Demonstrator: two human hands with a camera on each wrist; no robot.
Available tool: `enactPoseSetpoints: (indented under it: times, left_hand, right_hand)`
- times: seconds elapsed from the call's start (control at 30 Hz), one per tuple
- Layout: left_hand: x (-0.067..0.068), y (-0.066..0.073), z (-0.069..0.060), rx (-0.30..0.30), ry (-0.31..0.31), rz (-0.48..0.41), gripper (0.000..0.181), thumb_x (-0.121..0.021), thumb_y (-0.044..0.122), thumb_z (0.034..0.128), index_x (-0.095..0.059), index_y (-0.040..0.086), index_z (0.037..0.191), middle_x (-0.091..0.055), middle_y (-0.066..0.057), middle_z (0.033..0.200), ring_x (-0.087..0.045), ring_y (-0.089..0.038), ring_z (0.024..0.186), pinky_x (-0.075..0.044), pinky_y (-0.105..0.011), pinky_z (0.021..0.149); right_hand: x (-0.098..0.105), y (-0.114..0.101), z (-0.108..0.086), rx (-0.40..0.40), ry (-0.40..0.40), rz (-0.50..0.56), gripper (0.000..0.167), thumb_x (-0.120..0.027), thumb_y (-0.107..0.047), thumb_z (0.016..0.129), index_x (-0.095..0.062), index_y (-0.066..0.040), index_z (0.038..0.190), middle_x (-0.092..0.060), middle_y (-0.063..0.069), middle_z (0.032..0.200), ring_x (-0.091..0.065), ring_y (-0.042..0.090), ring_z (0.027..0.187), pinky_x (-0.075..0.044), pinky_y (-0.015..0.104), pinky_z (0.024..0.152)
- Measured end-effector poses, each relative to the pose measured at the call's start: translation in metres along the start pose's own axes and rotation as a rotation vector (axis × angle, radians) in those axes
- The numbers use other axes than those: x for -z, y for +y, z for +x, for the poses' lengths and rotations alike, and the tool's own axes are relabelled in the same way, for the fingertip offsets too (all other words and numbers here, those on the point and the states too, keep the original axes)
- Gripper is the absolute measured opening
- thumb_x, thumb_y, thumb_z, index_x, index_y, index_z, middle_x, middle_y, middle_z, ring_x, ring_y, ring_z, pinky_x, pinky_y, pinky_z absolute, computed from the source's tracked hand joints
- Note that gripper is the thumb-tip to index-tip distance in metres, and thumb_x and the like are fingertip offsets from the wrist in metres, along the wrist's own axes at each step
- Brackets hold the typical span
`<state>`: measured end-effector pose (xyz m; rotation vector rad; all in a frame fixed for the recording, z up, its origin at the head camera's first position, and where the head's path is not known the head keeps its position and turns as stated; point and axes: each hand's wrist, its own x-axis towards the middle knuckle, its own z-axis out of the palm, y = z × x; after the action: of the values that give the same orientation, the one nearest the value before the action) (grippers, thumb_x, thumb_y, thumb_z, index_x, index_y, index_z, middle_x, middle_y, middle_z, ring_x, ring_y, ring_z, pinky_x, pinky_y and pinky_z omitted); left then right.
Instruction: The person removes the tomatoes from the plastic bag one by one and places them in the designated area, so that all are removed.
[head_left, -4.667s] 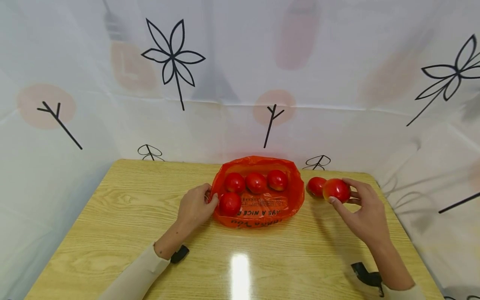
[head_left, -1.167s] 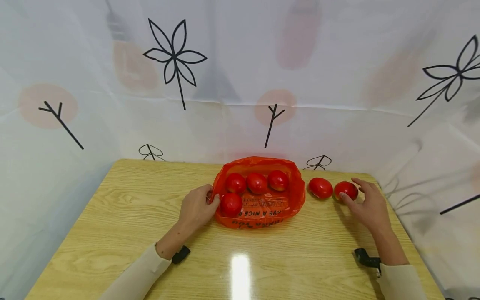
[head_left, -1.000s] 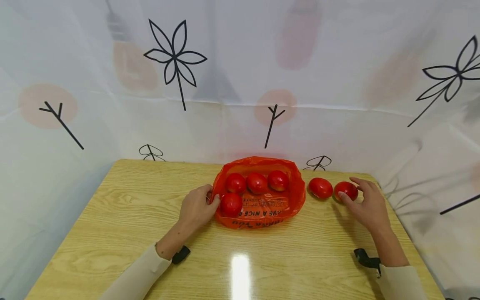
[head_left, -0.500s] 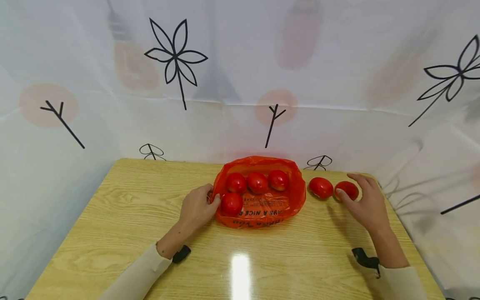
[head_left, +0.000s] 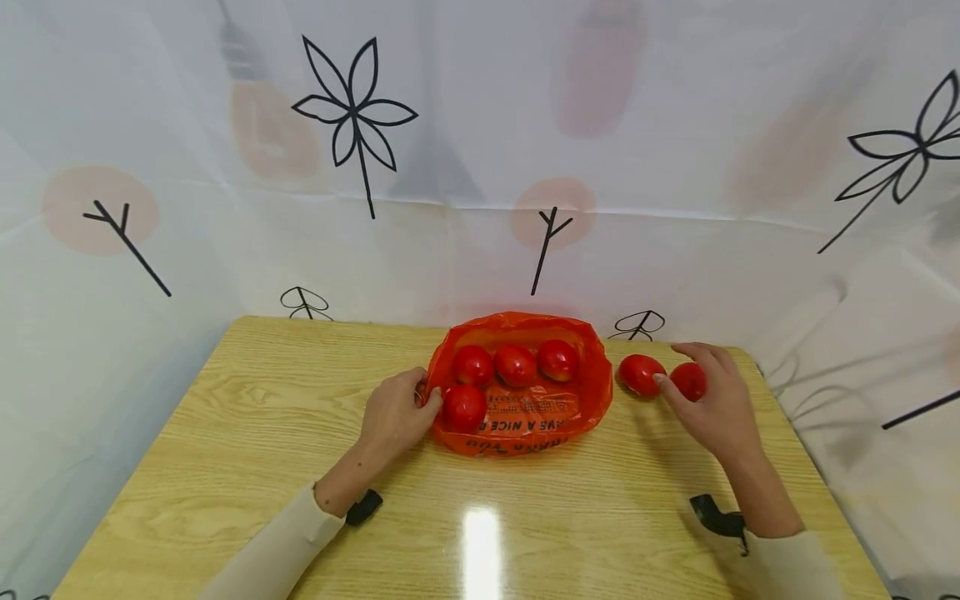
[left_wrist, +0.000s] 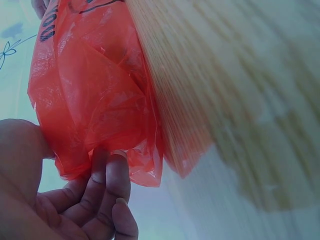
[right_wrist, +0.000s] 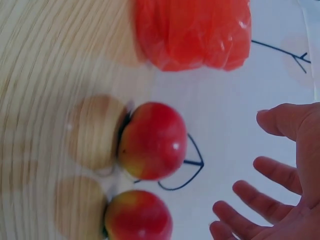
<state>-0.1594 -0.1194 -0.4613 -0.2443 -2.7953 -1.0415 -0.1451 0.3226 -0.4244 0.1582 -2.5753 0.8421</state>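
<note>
My left hand [head_left: 393, 417] pinches the left rim of a red plastic bag [head_left: 525, 437], which stands with its mouth wide open. In the left wrist view, thumb and fingers grip the bag's crumpled edge. Several shiny red fruits [head_left: 516, 367] lie inside. Right of the bag, two more red fruits sit on the table: one nearer the bag [head_left: 640, 375] and one farther right [head_left: 687, 381], partly covered by my right hand [head_left: 723, 408]. That hand is above them with fingers spread and nothing held. The right wrist view shows both fruits [right_wrist: 154, 141] red with yellowish ends, apart from the fingers.
The light wooden table [head_left: 247, 433] reaches back to a white patterned cloth [head_left: 465, 150] hanging behind and at both sides. A bright light reflection lies on the front of the tabletop.
Earlier my right hand held a fruit; that fruit now sits on the table, right of the other. The hand has since shifted left, fingers spread. My left hand stays on the bag.
</note>
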Motion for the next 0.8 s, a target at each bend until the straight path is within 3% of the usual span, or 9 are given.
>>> enactPoseSetpoints:
  times: [0.4, 0.8]
  left_hand:
    - [-0.001, -0.001, -0.001, -0.006, 0.005, 0.001, 0.013, -0.068, 0.023, 0.0953, -0.066, 0.013, 0.087, -0.058, 0.003, 0.069, -0.052, -0.016, 0.059, -0.045, -0.031, 0.051]
    - [0.0, -0.001, 0.0, -0.011, 0.005, 0.002, 0.014, -0.068, 0.023, 0.0952, -0.066, 0.014, 0.086, -0.057, 0.004, 0.068, -0.051, -0.015, 0.058, -0.045, -0.031, 0.051]
  right_hand:
    - [-0.015, -0.019, 0.004, 0.069, -0.02, 0.063, 0.046, -0.08, -0.009, 0.091, -0.064, -0.003, 0.134, -0.056, 0.025, 0.14, -0.051, 0.048, 0.128, -0.044, 0.075, 0.097]
    - [-0.026, -0.049, 0.005, 0.12, -0.042, 0.103, 0.051, -0.082, -0.008, 0.088, -0.065, -0.007, 0.137, -0.057, 0.019, 0.141, -0.053, 0.043, 0.131, -0.052, 0.072, 0.093]
